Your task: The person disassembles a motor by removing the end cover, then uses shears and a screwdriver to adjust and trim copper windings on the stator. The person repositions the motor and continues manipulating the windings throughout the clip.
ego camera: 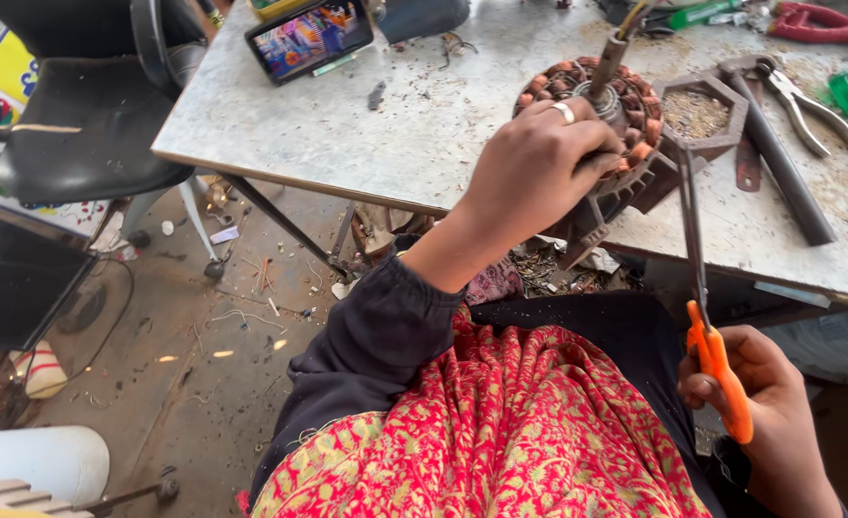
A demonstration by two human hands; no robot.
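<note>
Head view: left hand [529, 177] grips the motor stator [601, 144]; right fingers [721, 384] clasp scissors [707, 317] below it; next, careful snipping at its windings.

The left hand [539, 173] covers the near side of the wound motor stator [604, 125], hiding its fingertips. At lower right, the right hand [764, 412] is cut by the frame's edge, its palm concealing the orange handle's [721, 369] end. Red pliers [812, 19] at upper right are cropped; the phone screen [309, 36] is too small to make out.
</note>
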